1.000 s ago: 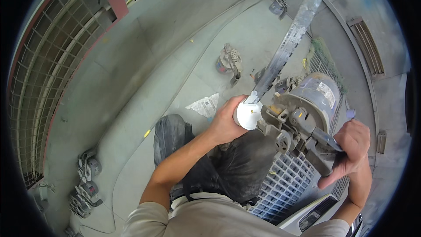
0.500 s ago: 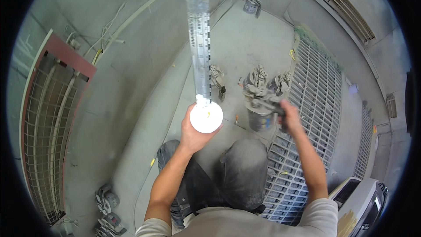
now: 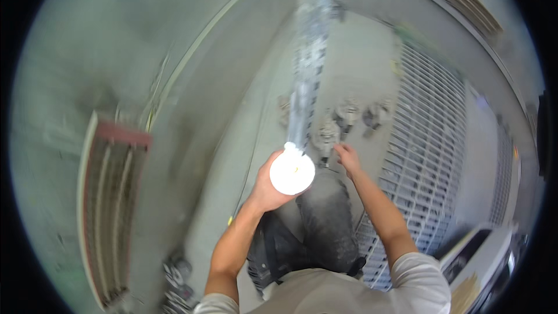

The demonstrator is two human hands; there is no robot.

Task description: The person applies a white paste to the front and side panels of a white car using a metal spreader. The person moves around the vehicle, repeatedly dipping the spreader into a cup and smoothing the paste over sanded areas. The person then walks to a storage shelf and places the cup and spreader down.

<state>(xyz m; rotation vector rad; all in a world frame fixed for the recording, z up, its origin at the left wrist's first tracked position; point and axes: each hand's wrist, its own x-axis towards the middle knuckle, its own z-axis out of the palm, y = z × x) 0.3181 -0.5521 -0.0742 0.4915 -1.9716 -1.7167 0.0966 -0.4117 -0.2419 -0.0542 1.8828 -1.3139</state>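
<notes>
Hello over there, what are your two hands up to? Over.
Left hand gripping round white container. Right hand beside dusty grey clamp-topped can, contact unclear. Long shiny plastic strip with black markings hides some grey floor.

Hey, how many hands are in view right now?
2: the left hand holding a white round container, and the right hand beside a dusty pot, contact unclear.

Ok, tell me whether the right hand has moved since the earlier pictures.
Yes: the right hand has moved left relative to the floor grating, now beyond its left edge.
</notes>
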